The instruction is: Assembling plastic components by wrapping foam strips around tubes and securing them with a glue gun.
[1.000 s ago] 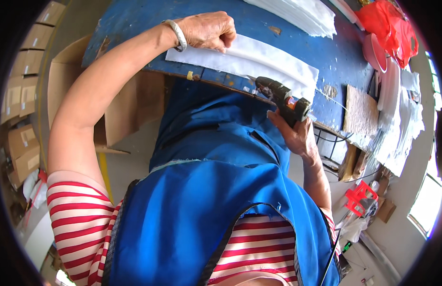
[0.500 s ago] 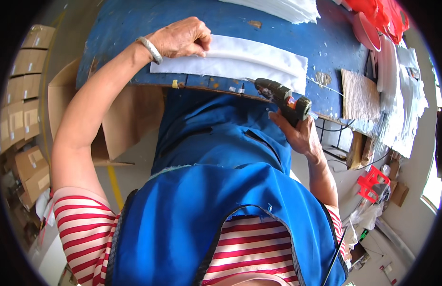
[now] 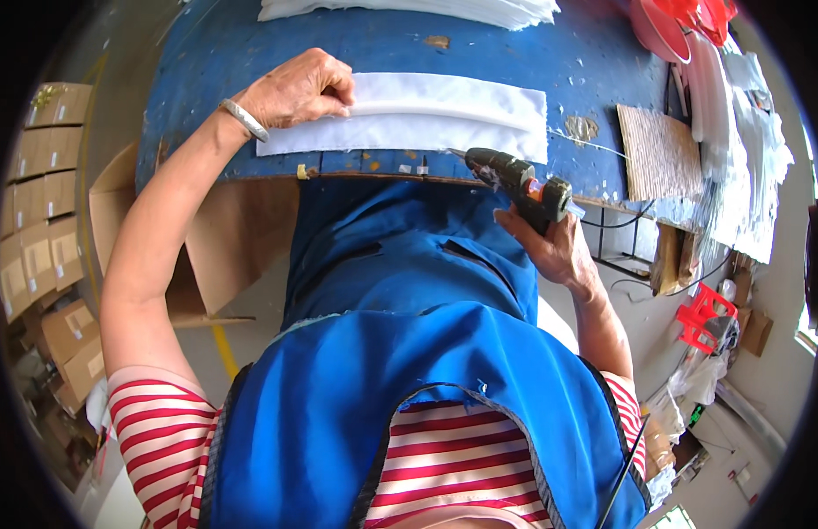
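Observation:
A long white fabric piece (image 3: 444, 119) lies flat on the blue worktable (image 3: 515, 53), near its front edge. My left hand (image 3: 298, 88) rests on the fabric's left end, fingers curled and pressing down on a raised fold. My right hand (image 3: 554, 247) holds a dark glue gun (image 3: 519, 185) by its grip, off the table's front edge. The gun's nozzle points left toward the fabric's lower right corner, just short of it.
A stack of white fabric (image 3: 409, 9) lies at the table's far edge. A brown textured board (image 3: 660, 154) and clear plastic sheets (image 3: 744, 132) sit at the right. Red plastic things (image 3: 691, 18) stand far right. Cardboard boxes (image 3: 38, 212) are stacked at my left.
The view has shifted, so the table sits lower in the picture. My left hand stays on the fabric's left end. The glue gun has stayed by the fabric's lower right corner.

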